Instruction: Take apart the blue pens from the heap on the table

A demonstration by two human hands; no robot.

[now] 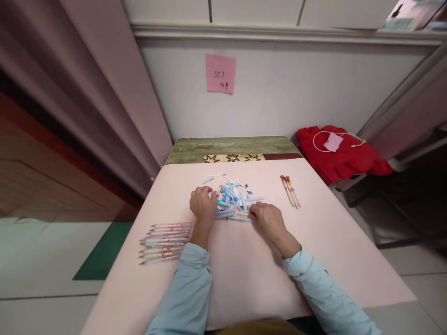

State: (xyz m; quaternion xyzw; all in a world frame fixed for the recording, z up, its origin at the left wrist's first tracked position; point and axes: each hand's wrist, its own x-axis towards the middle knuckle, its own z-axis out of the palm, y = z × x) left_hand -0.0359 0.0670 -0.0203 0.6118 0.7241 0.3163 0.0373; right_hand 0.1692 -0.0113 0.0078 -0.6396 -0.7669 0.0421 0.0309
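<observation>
Pale pink table covering is filling the lower centre, where the left hand, fingers curled, and right hand, fingertips nearly together, are apparently sorting a mid-frame pile of mostly blue sticks, holds impossible to tell, next picks likely needing light pinches.

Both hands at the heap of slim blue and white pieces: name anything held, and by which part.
Cannot be told: the left hand is at the left of the heap, the right hand at its right, any grip hidden.
</observation>
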